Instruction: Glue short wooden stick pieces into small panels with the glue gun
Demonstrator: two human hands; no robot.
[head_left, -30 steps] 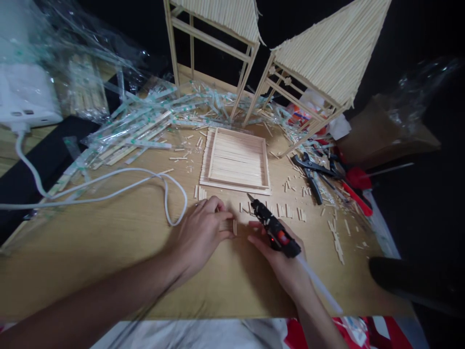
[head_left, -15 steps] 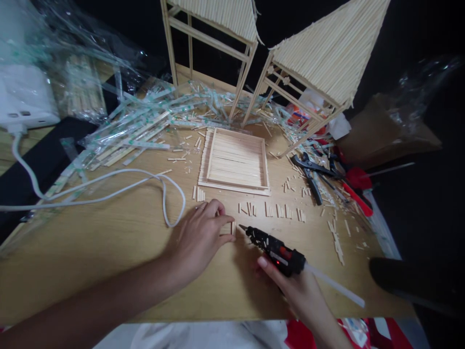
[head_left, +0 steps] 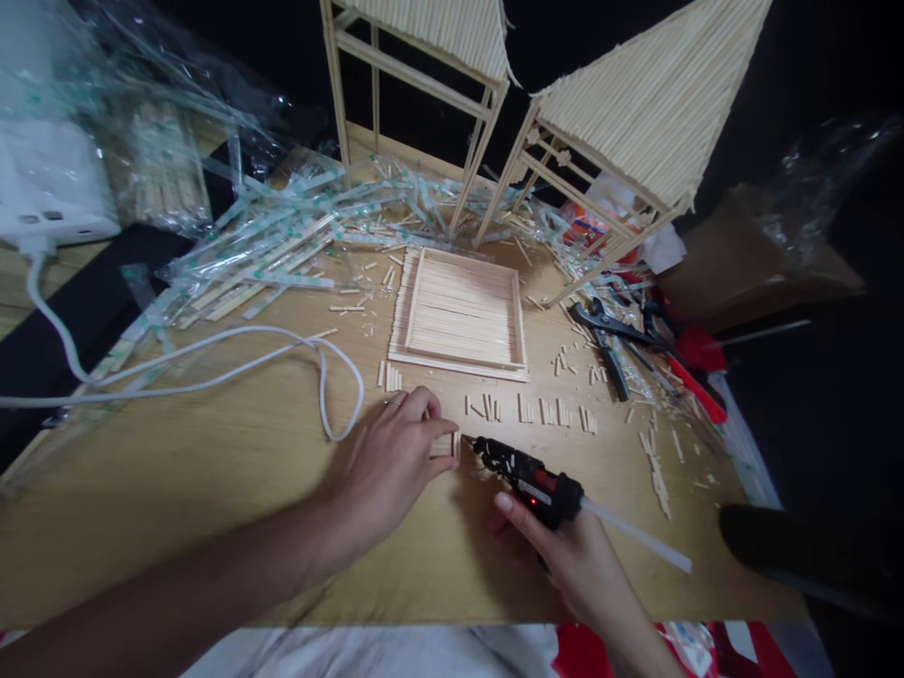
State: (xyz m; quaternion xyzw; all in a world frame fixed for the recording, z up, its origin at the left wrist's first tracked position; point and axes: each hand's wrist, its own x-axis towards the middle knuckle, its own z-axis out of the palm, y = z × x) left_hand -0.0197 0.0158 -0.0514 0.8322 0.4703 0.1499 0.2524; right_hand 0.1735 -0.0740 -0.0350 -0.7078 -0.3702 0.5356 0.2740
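My left hand pinches a small piece made of short wooden sticks between thumb and fingers, just above the table. Wrapped around the handle of a black hot glue gun is my right hand. The gun's red light is lit, and a clear glue stick pokes out of its back. Its nozzle points left, at or very near the right edge of the stick piece; whether they touch I cannot tell. Short cut sticks lie in small groups beyond the hands.
A square stick tray lies behind the hands. Two stick-roofed frames stand at the back. Plastic wrappers and a white cable are on the left. Pliers and scraps lie right, beside a brown box.
The glue gun has shifted slightly left, its nozzle closer to the stick piece. My left hand keeps its pinch, and the whole view has moved a little.
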